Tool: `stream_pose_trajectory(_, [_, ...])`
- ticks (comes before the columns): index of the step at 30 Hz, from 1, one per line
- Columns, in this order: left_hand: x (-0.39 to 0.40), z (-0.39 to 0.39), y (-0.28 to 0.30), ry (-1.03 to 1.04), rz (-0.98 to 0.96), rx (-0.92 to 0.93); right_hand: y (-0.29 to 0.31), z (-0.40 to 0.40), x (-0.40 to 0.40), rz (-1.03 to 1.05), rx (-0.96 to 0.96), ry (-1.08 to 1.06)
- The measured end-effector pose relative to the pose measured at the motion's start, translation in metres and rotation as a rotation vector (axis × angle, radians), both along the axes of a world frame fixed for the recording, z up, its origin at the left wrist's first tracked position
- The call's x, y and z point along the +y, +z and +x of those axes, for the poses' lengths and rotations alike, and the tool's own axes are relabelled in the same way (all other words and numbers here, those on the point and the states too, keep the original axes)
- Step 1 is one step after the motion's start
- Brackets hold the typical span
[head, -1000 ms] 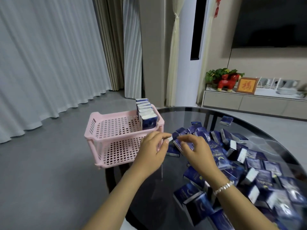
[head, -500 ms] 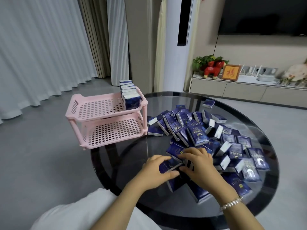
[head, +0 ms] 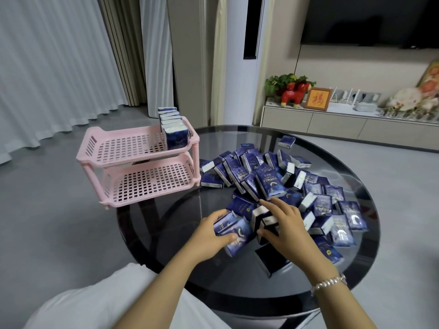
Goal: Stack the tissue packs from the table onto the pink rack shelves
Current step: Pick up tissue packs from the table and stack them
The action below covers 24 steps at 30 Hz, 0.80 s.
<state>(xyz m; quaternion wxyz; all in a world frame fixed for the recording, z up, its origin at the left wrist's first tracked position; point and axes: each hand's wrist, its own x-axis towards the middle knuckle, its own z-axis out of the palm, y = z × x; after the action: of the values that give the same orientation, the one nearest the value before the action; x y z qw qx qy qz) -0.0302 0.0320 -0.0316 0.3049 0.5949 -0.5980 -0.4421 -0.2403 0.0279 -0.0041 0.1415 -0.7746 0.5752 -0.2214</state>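
A heap of dark blue tissue packs (head: 268, 179) covers the middle and right of the round black glass table (head: 190, 210). The two-tier pink rack (head: 133, 176) stands on the table's far left edge; a row of upright packs (head: 174, 131) fills the right end of its top shelf, and its lower shelf holds nothing. My left hand (head: 211, 236) grips a couple of blue packs (head: 234, 230) at the heap's near edge. My right hand (head: 287, 224) is closed over upright packs (head: 261, 219) right beside them.
One pack (head: 286, 141) lies alone at the table's far side, and another (head: 270, 260) lies flat just below my right hand. A low TV cabinet (head: 344, 124) with ornaments lines the back right wall. Grey floor and curtains surround the table on the left.
Both hands pulled back from the rack to the near edge of the heap and closed on packs there. My head drew back, so the rack now appears farther away.
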Motion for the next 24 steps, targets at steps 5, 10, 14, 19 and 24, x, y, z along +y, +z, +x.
stream_pose_trajectory(5, [0.0,-0.002,0.012,0.146,-0.007,0.233,0.006,-0.006,-0.01,0.176,0.008,0.069])
stream_pose_trajectory(10, [-0.003,0.0,0.01,0.258,-0.035,0.321,0.016,-0.004,-0.025,0.257,0.055,0.132])
stream_pose_trajectory(14, [-0.002,0.003,0.011,0.352,-0.072,0.38,0.018,0.006,-0.033,0.264,-0.047,0.115])
stream_pose_trajectory(19, [0.001,0.011,0.018,0.515,-0.153,0.447,0.009,0.035,-0.038,0.227,-0.169,0.056])
stream_pose_trajectory(24, [0.004,0.019,0.018,0.599,-0.166,0.463,0.001,0.063,-0.049,0.278,-0.386,-0.15])
